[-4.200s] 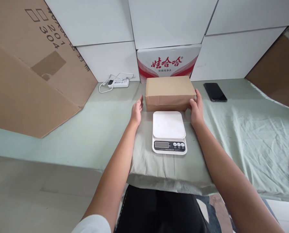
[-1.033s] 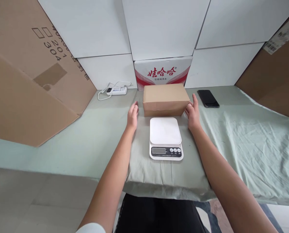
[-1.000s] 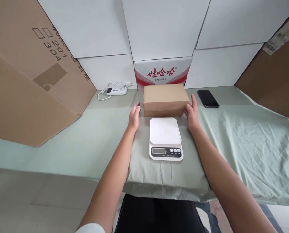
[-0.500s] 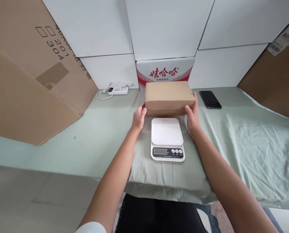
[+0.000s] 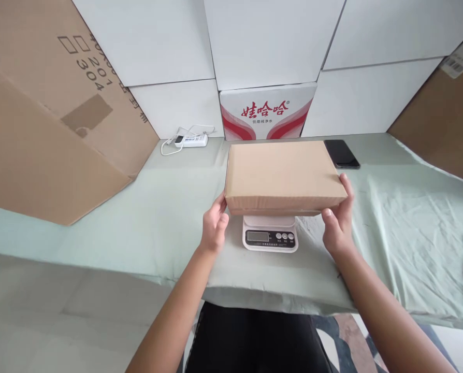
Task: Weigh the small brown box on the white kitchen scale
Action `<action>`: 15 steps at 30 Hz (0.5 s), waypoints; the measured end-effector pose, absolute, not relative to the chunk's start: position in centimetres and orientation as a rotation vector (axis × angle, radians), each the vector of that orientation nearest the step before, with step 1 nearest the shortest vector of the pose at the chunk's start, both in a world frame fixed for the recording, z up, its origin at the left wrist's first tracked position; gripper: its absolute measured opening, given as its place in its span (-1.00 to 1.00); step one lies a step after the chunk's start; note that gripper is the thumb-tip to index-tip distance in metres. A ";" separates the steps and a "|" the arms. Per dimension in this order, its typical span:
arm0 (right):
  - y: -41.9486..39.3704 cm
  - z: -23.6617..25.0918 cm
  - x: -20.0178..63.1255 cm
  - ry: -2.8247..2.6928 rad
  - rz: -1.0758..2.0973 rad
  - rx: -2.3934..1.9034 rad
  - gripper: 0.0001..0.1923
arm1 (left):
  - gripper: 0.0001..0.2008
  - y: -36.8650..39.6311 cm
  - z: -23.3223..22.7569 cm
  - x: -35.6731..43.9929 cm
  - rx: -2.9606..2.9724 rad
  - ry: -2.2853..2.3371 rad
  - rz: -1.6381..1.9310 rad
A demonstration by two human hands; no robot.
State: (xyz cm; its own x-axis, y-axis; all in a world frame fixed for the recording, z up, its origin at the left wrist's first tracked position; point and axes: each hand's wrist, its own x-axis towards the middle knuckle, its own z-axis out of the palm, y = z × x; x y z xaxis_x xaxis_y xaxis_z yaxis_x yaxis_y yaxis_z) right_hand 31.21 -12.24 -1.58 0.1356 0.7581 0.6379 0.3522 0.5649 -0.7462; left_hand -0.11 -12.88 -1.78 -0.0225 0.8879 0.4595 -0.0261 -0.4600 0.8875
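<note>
A brown cardboard box [image 5: 281,171] is held between my two hands, above the rear of a white kitchen scale [image 5: 270,241]. My left hand [image 5: 215,224] grips its left end, thumb at the front corner and fingers along the side. Round the right front corner, my right hand [image 5: 339,217] is closed with the thumb in front. The box covers most of the weighing plate; the display and round buttons show in front of it. Whether its underside touches the plate I cannot tell.
Behind stands a white and red printed carton [image 5: 268,111] against white panels. A black phone [image 5: 342,154] lies at the back right, a white power strip [image 5: 191,140] with a cord at the back left. Large cardboard sheets [image 5: 41,129] flank the green cloth [image 5: 169,228].
Both hands have brought the box up and toward me from behind the scale. It now hides most of the weighing plate and a corner of the phone.
</note>
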 end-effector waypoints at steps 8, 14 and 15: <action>-12.7 -1.5 31.2 -1.436 0.375 -1.055 -0.17 | -0.21 -13.5 -2.1 -0.9 1.468 0.982 1.557; -13.0 -2.0 31.4 -1.295 0.471 -1.023 -0.17 | -0.21 -13.4 -2.6 -1.8 1.356 1.019 1.639; -13.1 -1.9 31.3 -1.303 0.490 -1.023 -0.17 | -0.23 -13.4 -2.6 -1.7 1.367 1.005 1.610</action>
